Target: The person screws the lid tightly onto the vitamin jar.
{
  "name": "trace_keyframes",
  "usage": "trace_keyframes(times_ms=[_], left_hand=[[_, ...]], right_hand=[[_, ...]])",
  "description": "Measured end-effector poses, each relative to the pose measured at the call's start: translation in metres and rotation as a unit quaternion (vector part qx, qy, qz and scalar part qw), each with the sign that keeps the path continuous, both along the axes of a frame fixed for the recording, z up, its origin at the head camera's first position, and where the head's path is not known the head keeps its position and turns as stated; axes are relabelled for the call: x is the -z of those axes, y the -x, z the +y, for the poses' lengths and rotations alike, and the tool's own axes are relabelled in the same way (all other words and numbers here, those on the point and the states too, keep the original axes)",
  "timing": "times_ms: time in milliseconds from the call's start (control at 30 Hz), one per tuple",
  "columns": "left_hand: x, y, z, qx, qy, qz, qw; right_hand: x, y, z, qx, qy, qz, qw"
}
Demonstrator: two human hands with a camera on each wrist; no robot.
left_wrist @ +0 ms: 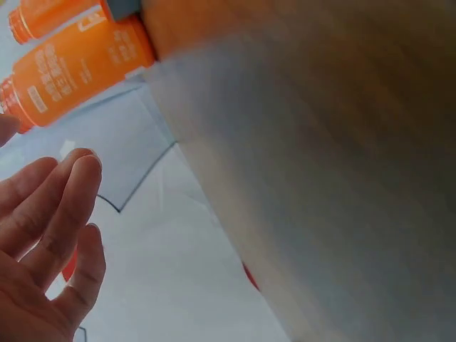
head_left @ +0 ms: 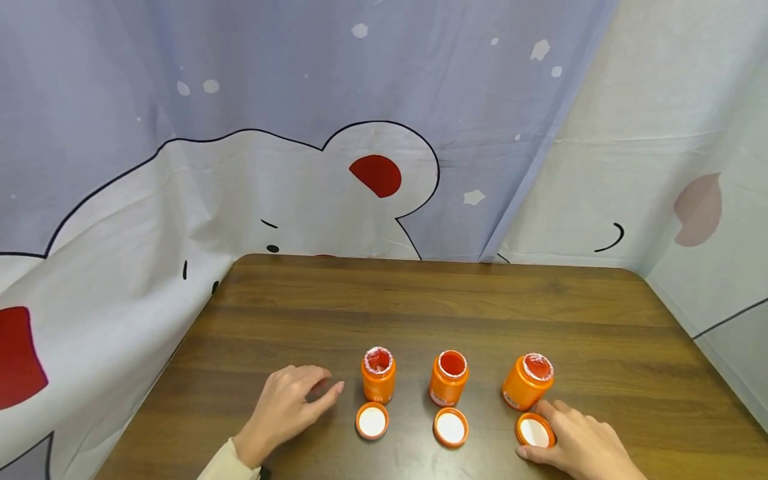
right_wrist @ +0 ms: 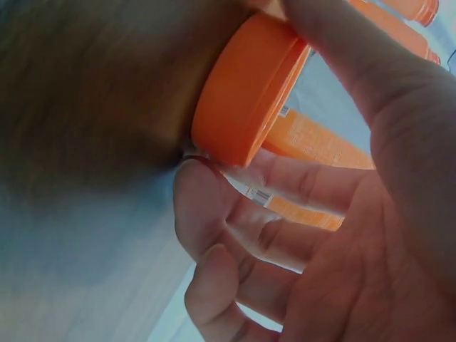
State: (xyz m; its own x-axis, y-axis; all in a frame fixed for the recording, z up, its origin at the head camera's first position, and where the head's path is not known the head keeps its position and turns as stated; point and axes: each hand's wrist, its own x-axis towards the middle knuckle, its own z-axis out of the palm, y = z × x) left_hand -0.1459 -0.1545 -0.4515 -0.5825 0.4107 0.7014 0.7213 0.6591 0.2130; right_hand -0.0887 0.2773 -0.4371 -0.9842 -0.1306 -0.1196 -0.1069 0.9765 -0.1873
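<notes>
Three orange bottles stand uncapped in a row, and each has an orange lid with a white inside lying in front of it. My right hand [head_left: 582, 440] holds the right lid [head_left: 534, 432] by its rim, between thumb and fingers, just in front of the right bottle [head_left: 522, 387]. In the right wrist view that lid [right_wrist: 239, 92] is close up at the fingertips. My left hand [head_left: 288, 403] hovers with relaxed fingers, apart from the left bottle [head_left: 379, 385] and left lid [head_left: 372, 421]. The middle bottle [head_left: 447, 387] and middle lid [head_left: 451, 427] are untouched. Torn white foil rings the mouths of the outer bottles.
The brown wooden table [head_left: 288, 293] runs back to a hanging printed curtain [head_left: 270, 193] behind it. More of the curtain hangs along the left and right sides.
</notes>
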Motion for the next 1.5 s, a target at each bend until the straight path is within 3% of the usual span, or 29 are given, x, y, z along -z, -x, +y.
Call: trace_keyframes(times_ms=[167, 467, 667, 967, 1200, 1500], left_hand=[[-0.006, -0.003, 0.012, 0.029, -0.007, 0.009, 0.9995], [-0.013, -0.009, 0.040, 0.090, -0.019, 0.040, 0.9950], [-0.014, -0.015, 0.052, 0.134, -0.038, 0.012, 0.9902], [-0.018, -0.021, 0.080, 0.141, -0.030, 0.008, 0.9896], [-0.024, -0.022, 0.099, 0.186, -0.021, -0.012, 0.9823], [-0.025, -0.028, 0.131, 0.239, -0.003, -0.055, 0.9695]], right_hand=[[0.001, -0.001, 0.000, -0.006, -0.003, 0.015, 1.000], [-0.001, -0.003, 0.005, -0.007, -0.002, -0.003, 1.000], [-0.006, -0.004, 0.013, -0.011, 0.011, -0.032, 0.999], [-0.025, -0.007, 0.029, -0.034, 0.041, 0.009, 0.999], [-0.044, -0.002, 0.043, -0.020, 0.070, 0.033, 0.997], [-0.068, 0.008, 0.051, -0.056, 0.086, 0.109, 0.989]])
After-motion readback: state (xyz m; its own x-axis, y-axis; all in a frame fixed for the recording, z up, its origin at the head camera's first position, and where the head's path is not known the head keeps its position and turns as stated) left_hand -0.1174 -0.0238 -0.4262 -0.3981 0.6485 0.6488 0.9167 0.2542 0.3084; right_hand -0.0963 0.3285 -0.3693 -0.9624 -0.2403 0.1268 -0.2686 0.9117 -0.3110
